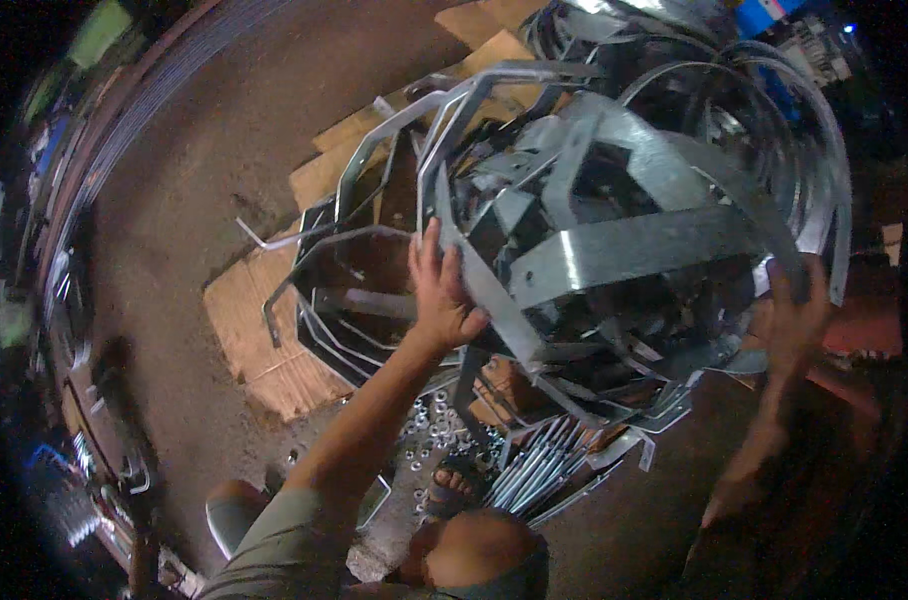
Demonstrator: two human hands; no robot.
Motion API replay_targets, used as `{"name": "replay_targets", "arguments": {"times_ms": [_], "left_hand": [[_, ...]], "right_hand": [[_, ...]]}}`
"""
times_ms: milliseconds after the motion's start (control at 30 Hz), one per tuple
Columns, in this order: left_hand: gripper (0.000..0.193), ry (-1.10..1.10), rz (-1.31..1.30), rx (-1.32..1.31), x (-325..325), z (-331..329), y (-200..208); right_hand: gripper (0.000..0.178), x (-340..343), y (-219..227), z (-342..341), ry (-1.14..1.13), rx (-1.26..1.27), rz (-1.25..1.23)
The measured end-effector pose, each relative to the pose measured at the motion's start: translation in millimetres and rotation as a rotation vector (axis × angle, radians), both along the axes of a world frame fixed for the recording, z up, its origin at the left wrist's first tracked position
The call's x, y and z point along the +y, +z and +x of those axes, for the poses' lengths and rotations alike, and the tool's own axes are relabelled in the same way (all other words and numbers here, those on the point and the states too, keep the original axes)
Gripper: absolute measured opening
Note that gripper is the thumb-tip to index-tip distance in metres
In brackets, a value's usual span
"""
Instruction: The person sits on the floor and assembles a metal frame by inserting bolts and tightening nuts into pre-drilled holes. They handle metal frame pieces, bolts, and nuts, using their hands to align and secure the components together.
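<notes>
At 8 o'clock on the metal pile (pixel 664 240), a bent strip (pixel 501 306) is touched by the half-open left hand (pixel 442 300); at 4 o'clock, the right hand (pixel 796 320) is blurred — its grip cannot be told. Both sides are spanned, seemingly for balance.

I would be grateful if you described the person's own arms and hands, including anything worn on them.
The left hand is bare, with no glove or wristband showing. A plain, short grey-green sleeve shows on that side. The right hand also looks ungloved, though dim and blurred; no sleeve can be made out there.
</notes>
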State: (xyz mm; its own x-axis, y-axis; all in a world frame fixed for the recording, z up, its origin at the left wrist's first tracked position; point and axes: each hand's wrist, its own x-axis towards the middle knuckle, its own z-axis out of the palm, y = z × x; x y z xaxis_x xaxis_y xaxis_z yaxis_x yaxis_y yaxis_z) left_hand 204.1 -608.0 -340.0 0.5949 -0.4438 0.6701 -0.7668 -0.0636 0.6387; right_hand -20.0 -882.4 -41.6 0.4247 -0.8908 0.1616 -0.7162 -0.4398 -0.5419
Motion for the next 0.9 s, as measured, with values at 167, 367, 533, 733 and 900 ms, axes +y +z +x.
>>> {"name": "replay_targets", "arguments": {"times_ms": [167, 367, 533, 733, 900], "left_hand": [[0.094, 0.104, 0.039, 0.256, -1.4, -21.7, -8.9], [0.088, 0.307, 0.464, 0.213, 32.3, -22.6, -12.8], [0.056, 0.065, 0.803, 0.057, 123.2, -36.2, 17.4], [0.047, -0.295, 1.096, 0.266, 338.9, -32.5, 143.8], [0.049, -0.391, 1.397, 0.437, 432.4, -59.5, 203.8]], "right_hand": [[0.038, -12.3, -15.3, -8.7, 0.148, 0.063, -0.201], [0.055, -25.2, -26.6, 1.3, 0.118, 0.211, -0.397], [0.063, -86.7, -29.0, -39.8, 0.195, 0.168, -0.414], [0.060, -50.8, -78.9, -19.7, 0.241, 0.290, -0.374], [0.058, -40.6, -61.9, -63.4, 0.207, 0.409, -0.410]]}}
